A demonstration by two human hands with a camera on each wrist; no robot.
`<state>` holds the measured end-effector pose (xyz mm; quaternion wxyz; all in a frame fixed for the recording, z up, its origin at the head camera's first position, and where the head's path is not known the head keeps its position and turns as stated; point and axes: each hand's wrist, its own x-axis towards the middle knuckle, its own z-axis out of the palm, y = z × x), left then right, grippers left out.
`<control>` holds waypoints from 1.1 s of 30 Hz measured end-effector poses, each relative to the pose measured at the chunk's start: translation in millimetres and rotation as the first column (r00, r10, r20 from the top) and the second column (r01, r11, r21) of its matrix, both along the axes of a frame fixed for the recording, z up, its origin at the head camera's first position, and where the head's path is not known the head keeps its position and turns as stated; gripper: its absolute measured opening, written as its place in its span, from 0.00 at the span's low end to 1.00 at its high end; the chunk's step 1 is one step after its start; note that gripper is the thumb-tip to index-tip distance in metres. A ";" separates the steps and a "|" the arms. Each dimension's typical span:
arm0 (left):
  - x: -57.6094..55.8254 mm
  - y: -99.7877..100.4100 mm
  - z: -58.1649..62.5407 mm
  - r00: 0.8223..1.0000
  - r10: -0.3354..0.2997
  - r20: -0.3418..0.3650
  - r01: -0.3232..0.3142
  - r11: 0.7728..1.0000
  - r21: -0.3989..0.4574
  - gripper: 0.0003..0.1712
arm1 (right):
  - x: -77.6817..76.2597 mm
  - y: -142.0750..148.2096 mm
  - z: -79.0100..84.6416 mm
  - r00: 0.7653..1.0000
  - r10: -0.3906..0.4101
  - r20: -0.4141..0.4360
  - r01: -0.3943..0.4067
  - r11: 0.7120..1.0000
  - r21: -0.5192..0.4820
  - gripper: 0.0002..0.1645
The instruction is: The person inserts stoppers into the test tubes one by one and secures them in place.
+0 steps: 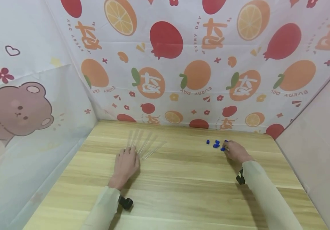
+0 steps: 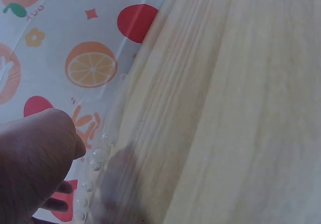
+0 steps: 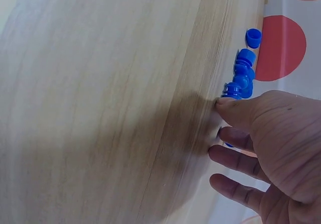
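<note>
Pale sleeves (image 1: 102, 208) foremost — left hand (image 1: 127, 163) by clear tubes (image 1: 144, 144), right hand (image 1: 236, 151) at blue caps (image 1: 216, 145) — both hands' fingers apart.

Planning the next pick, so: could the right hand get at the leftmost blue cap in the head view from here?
Probably yes. Other blue pieces lie between the right hand and the leftmost blue cap, but they sit low, and bare tabletop in front leaves a way around.
</note>
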<state>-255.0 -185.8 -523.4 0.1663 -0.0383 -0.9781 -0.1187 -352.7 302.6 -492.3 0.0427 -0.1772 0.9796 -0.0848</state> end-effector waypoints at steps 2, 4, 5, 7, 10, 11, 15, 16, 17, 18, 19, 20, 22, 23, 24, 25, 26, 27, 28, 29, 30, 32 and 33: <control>-0.9 0.4 0.2 1.000 0.000 -0.003 0.000 1.000 0.003 0.16 | -0.1 0.2 -0.3 1.000 0.000 -0.006 0.000 1.000 -0.003 0.15; -2.2 1.0 0.0 1.000 0.002 -0.009 -0.002 1.000 0.009 0.17 | 0.2 0.4 -0.6 1.000 0.002 -0.009 -0.002 1.000 -0.005 0.15; -2.7 1.6 -0.1 1.000 0.001 -0.012 -0.001 1.000 0.014 0.17 | 0.2 0.6 -0.9 1.000 0.003 -0.011 -0.003 1.000 -0.006 0.15; -3.7 3.1 -0.3 1.000 0.000 -0.016 0.001 1.000 0.022 0.19 | 0.1 1.3 -1.9 1.000 0.006 -0.015 -0.006 1.000 -0.008 0.14; -4.5 5.9 0.7 1.000 -0.009 -0.023 0.010 0.999 0.032 0.21 | 0.0 2.8 -3.5 1.000 0.010 -0.024 -0.011 1.000 -0.009 0.13; -4.7 6.8 1.3 1.000 -0.013 -0.026 0.014 0.999 0.034 0.21 | 0.0 3.2 -3.8 1.000 0.008 -0.029 -0.008 1.000 -0.010 0.12; -7.0 11.2 5.0 0.999 -0.027 -0.047 0.029 0.999 0.044 0.23 | 1.3 2.9 -1.9 0.999 -0.009 -0.052 0.008 1.000 -0.017 0.14; -7.7 12.5 6.3 0.998 -0.029 -0.050 0.031 0.999 0.043 0.23 | 1.4 2.4 -1.2 0.998 -0.016 -0.058 0.015 1.000 -0.018 0.14; -8.7 14.0 7.5 0.998 -0.031 -0.054 0.034 0.998 0.046 0.23 | 1.6 1.8 -0.1 0.998 -0.022 -0.067 0.021 1.000 -0.022 0.15; -9.7 15.6 8.5 0.998 -0.033 -0.058 0.036 0.998 0.043 0.22 | 1.5 1.3 1.0 0.997 -0.026 -0.077 0.025 0.999 -0.022 0.16; -10.7 17.2 9.9 0.997 -0.035 -0.065 0.037 0.999 0.036 0.22 | 1.2 1.1 2.2 0.996 -0.027 -0.086 0.025 0.999 -0.022 0.16; -11.7 18.9 11.0 0.997 -0.036 -0.071 0.038 0.999 0.030 0.21 | 0.6 0.7 3.2 0.995 -0.031 -0.094 0.029 0.999 -0.022 0.16; -14.0 22.2 12.2 0.995 -0.042 -0.086 0.043 0.999 0.011 0.20 | -0.7 0.5 5.3 0.993 -0.044 -0.107 0.041 0.999 -0.025 0.16; -15.0 23.8 12.4 0.995 -0.044 -0.091 0.045 0.999 0.003 0.20 | -1.1 0.6 6.5 0.992 -0.046 -0.114 0.043 0.999 -0.026 0.16; -15.9 25.4 12.5 0.995 -0.045 -0.094 0.045 0.999 -0.003 0.19 | -1.4 0.6 7.8 0.992 -0.047 -0.117 0.044 0.999 -0.023 0.16; -16.6 27.0 12.6 0.994 -0.046 -0.096 0.045 0.999 -0.007 0.19 | -1.2 0.6 9.3 0.992 -0.051 -0.115 0.048 0.998 -0.029 0.16; -17.5 28.5 12.6 0.995 -0.046 -0.094 0.045 0.999 -0.009 0.19 | -1.2 0.6 10.7 0.992 -0.058 -0.115 0.054 0.998 -0.035 0.16; -18.3 29.9 12.6 0.995 -0.048 -0.092 0.047 0.999 -0.010 0.19 | -0.9 0.8 12.4 0.991 -0.059 -0.117 0.054 0.998 -0.039 0.17; -19.1 31.5 12.8 0.995 -0.047 -0.089 0.046 0.999 -0.011 0.19 | -0.6 1.1 14.0 0.991 -0.061 -0.117 0.056 0.997 -0.043 0.17; -19.8 33.0 12.9 0.995 -0.046 -0.086 0.046 0.999 -0.006 0.19 | -0.4 1.4 15.3 0.991 -0.065 -0.119 0.059 0.997 -0.049 0.17; -20.6 34.5 13.1 0.996 -0.047 -0.081 0.047 0.999 -0.005 0.18 | -0.3 1.6 16.8 0.990 -0.069 -0.121 0.063 0.997 -0.054 0.17; -22.0 37.6 13.3 0.997 -0.047 -0.065 0.046 0.999 -0.009 0.18 | -0.7 2.1 19.3 0.989 -0.076 -0.126 0.069 0.996 -0.060 0.17; -22.5 39.3 13.3 0.997 -0.047 -0.056 0.046 0.999 -0.011 0.18 | -1.0 2.1 20.5 0.989 -0.075 -0.129 0.068 0.996 -0.060 0.17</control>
